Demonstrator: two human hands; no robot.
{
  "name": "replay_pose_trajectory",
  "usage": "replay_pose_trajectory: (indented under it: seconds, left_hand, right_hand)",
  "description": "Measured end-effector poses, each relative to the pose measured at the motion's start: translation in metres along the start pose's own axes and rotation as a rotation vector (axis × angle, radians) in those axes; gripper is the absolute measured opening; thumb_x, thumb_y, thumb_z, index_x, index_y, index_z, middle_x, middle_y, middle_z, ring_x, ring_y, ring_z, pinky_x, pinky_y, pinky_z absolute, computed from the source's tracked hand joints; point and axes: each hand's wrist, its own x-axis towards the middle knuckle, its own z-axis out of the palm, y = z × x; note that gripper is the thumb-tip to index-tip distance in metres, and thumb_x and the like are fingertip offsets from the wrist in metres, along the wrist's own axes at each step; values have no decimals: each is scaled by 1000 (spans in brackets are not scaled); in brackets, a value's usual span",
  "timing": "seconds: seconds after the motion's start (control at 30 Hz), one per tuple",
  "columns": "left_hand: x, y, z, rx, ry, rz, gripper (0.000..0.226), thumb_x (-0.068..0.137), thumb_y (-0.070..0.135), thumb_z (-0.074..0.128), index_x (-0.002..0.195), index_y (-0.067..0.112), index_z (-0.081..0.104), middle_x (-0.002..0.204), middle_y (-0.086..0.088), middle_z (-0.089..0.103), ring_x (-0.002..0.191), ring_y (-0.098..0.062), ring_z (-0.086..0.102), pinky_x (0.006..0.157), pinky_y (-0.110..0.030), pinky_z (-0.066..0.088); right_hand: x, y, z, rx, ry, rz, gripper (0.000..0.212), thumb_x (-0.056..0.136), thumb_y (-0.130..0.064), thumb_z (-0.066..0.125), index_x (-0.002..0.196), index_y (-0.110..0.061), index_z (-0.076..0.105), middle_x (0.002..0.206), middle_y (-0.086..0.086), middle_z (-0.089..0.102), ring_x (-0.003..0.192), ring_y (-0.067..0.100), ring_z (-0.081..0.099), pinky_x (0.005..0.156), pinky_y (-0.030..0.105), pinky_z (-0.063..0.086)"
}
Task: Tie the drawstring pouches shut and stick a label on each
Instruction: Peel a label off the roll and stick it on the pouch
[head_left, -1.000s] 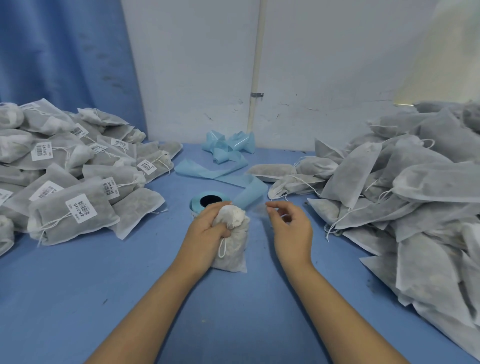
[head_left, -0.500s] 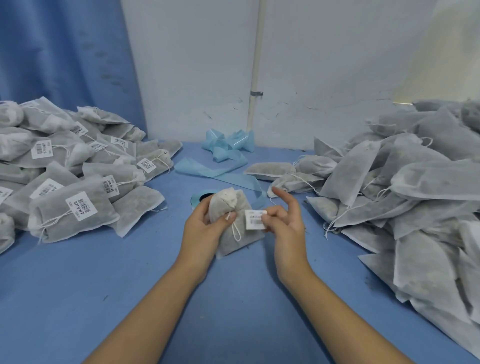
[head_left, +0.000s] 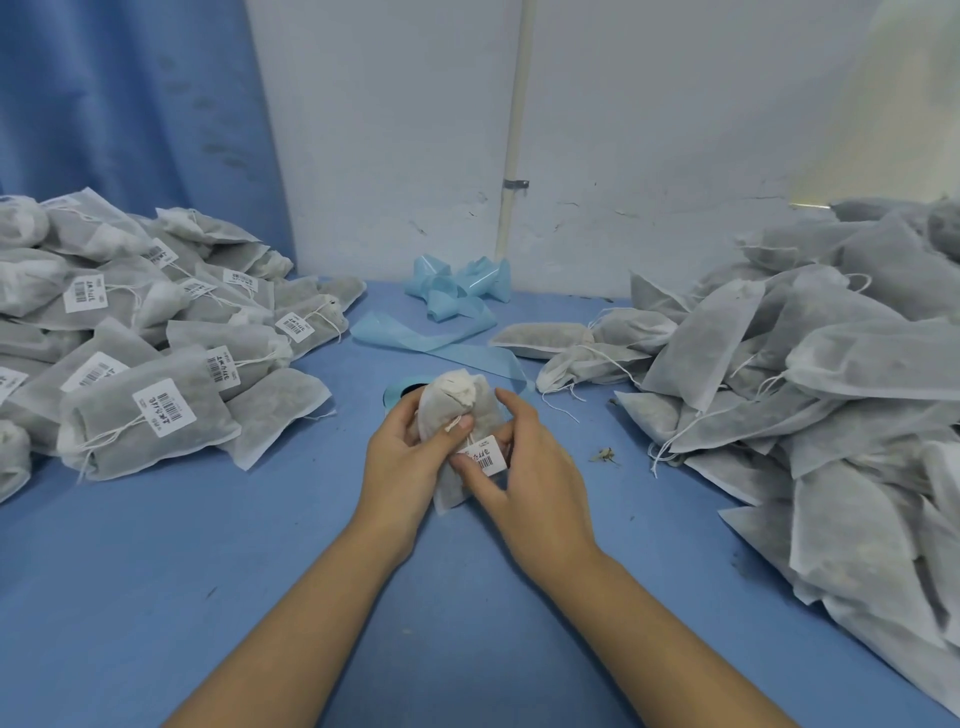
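A person's two bare forearms reach in from the bottom edge over a blue table (head_left: 260, 571). Between the two hands is one grey drawstring pouch (head_left: 452, 410), held upright just above the table with its gathered white neck on top and tied off.

The left hand (head_left: 410, 447) grips the pouch from its left side, fingers curled round it and the thumb on the string at the neck. The right hand (head_left: 535, 467) curls round the pouch's right side, and its thumb and fingers pinch one white barcode label (head_left: 485, 454) against the lower front of the pouch.

Directly behind the pouch, partly hidden by it, lies one pale blue label roll (head_left: 397, 397). One long strip of blue backing tape (head_left: 441, 343) runs from behind the pouch, away from the person, to a crumpled tangle (head_left: 457, 283) of the same tape by the wall.

Left of the pouch, well apart, is one heap of tied pouches (head_left: 145, 338); at least nine labels show on it. Right of the pouch is one larger heap of unlabelled pouches (head_left: 805, 364), overlapping too much to count.
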Motion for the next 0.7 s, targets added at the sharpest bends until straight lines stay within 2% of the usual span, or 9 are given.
replay_pose_trajectory:
  seconds: [0.07,0.13,0.23,0.33,0.43,0.5,0.6,0.7]
  left_hand:
    - [-1,1,1,-18,-7,-7,28,82,3,68,93,29,72,95,-1,74,86,-14,70,67,-22,54]
    - [-3,2,1,-20,-18,-28,26,82,5,68,93,28,72,94,-1,74,85,-14,70,66,-22,54]
    - [-4,4,3,-26,-31,-63,19,81,13,70,96,23,71,93,-3,74,83,-16,71,66,-22,54]
    - [-4,6,6,-85,-62,-104,31,70,27,78,99,19,70,98,-5,74,87,-18,71,69,-24,55]
    - [-6,3,9,-27,-130,-149,37,73,29,77,106,17,67,105,-6,73,98,-21,69,82,-30,56]
    - [-7,2,9,9,-200,-197,43,72,31,80,110,14,66,107,-6,72,100,-22,69,85,-32,56]
    - [-8,3,9,97,-221,-233,45,61,43,79,98,17,74,99,-3,74,92,-16,70,70,-22,56]
    - [-6,3,6,107,-207,-252,30,60,40,76,83,20,79,86,-4,75,73,-12,69,62,-18,53]
  right_hand:
    - [0,1,0,-34,-14,67,79,82,-56,62,145,-21,29,112,0,58,105,17,54,88,40,45]
    - [1,4,-1,7,-10,145,82,78,-59,65,142,-18,33,115,0,53,110,16,50,91,38,43]
    - [2,7,-1,85,-48,207,58,75,-58,68,115,-19,54,105,-6,55,103,13,51,87,32,44]
    - [4,7,-3,387,-90,317,35,75,-47,76,92,-23,57,86,-11,65,80,2,61,68,19,47]
    - [7,9,-5,642,25,387,27,76,-32,78,91,-19,60,80,-11,68,70,-2,63,62,14,48]
    - [8,9,-6,757,81,420,26,78,-28,77,93,-13,61,80,-8,69,70,0,64,61,14,48]
    - [9,8,-5,817,101,440,27,79,-29,76,94,-11,62,79,-8,69,70,0,65,60,13,47]
    - [10,9,-6,834,88,453,27,85,-35,67,95,-10,62,79,-8,70,69,0,64,60,13,47]
